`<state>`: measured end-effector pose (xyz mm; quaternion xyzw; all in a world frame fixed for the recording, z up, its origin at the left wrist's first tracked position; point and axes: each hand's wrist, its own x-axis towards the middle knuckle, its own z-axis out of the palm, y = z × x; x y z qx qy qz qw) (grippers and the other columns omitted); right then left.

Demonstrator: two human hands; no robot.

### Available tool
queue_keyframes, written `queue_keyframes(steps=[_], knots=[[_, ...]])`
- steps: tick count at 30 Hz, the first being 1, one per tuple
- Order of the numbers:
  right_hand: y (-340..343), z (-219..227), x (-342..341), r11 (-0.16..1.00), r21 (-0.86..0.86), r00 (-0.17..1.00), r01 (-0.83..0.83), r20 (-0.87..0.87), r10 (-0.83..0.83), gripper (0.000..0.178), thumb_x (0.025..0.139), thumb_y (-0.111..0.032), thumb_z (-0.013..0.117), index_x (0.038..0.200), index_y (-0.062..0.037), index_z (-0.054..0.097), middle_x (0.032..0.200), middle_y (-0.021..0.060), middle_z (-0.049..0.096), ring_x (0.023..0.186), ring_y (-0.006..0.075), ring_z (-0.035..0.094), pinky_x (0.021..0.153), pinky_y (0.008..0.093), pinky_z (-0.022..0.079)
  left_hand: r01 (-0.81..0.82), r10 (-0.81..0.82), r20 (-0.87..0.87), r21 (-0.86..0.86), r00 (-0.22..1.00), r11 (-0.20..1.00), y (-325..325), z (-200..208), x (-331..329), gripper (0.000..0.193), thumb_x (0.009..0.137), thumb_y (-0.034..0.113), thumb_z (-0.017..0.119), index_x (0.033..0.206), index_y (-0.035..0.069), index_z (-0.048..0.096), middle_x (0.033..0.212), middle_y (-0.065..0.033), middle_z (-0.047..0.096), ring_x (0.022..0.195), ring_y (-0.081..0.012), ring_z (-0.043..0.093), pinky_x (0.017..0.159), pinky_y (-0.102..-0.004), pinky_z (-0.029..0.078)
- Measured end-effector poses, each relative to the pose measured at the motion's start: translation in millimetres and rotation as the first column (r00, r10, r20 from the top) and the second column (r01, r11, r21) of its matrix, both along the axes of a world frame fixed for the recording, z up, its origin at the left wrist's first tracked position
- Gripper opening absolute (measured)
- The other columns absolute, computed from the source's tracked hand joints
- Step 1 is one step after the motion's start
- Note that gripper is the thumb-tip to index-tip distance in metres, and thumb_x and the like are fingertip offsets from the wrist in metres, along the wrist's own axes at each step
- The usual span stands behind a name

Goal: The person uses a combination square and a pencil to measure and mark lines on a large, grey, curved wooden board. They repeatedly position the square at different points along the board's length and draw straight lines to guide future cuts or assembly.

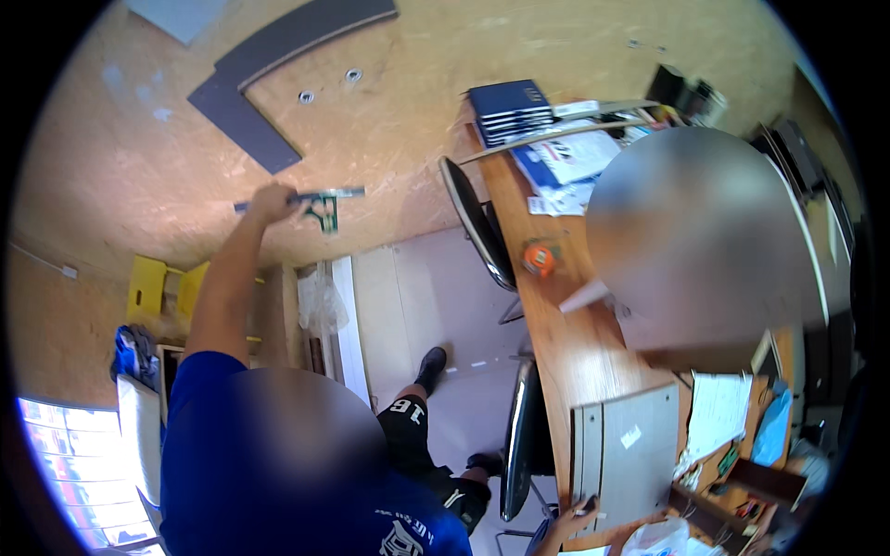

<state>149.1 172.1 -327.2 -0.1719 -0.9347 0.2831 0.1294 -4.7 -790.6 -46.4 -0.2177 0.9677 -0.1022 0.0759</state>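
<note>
Light is fairly bright and even, strongest at near left, where the gridded window [83,473] glares nearly white. A pale sheen lies on the wooden desk [603,347]. Round patches of heavy blur cover part of the blue shirt [209,445] and the desk's right side. Black fisheye borders curve around everything.

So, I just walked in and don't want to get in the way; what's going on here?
One person's left hand is stretched out, gripping a long, narrow tool with a green part, near a dark grey angled piece. Their right hand is at the edge of a grey panel on the wooden desk; whether it grips it is hard to tell. Farther along the desk are a small orange object and stacked dark blue books.
</note>
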Motion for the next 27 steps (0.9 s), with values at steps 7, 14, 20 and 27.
queue_keyframes(steps=[7,14,20,27], knots=[[-5,14,95,0.989,0.145,0.974,0.016,0.223,-0.049,0.045,0.100,-0.037,0.058,0.125,-0.0002,0.052,0.133,0.0192,0.049,0.113,0.0394,0.055,0.090,0.0479,0.048,-0.131,0.130,-0.124,0.000,0.984,0.991,-156,-22,-105,0.032,0.090,0.041,0.066,0.104,0.013,0.073,0.103,-0.0158,0.073,0.100,-0.0373,0.068,0.085,-0.0492,0.055],[-19,35,121,0.986,0.062,0.970,-0.157,0.197,0.143,0.048,0.095,-0.047,0.056,0.093,0.0011,0.062,0.086,0.0229,0.061,0.078,0.0425,0.059,0.069,0.0498,0.047,-0.153,0.163,-0.299,0.057,0.940,0.987,-219,-61,-142,0.036,0.091,0.045,0.066,0.107,0.013,0.073,0.098,-0.0142,0.074,0.097,-0.0355,0.070,0.083,-0.0485,0.056],[-49,33,77,0.999,0.036,0.863,-0.028,0.505,0.006,0.045,0.100,-0.033,0.058,0.126,0.0030,0.052,0.127,0.0209,0.058,0.111,0.0369,0.059,0.092,0.0456,0.048,-0.149,0.158,-0.327,0.054,0.932,0.987,-246,-72,-148,0.035,0.090,0.044,0.067,0.106,0.014,0.073,0.101,-0.0126,0.074,0.094,-0.0352,0.070,0.080,-0.0476,0.057],[-106,35,58,0.962,-0.133,0.771,0.238,0.628,-0.104,0.048,0.100,-0.022,0.062,0.140,0.0011,0.050,0.129,0.0226,0.066,0.116,0.0336,0.064,0.099,0.0399,0.049,-0.149,0.150,-0.302,0.025,0.941,0.989,-254,-65,-141,0.032,0.091,0.041,0.066,0.105,0.013,0.072,0.100,-0.0123,0.073,0.094,-0.0355,0.070,0.079,-0.0478,0.057]])
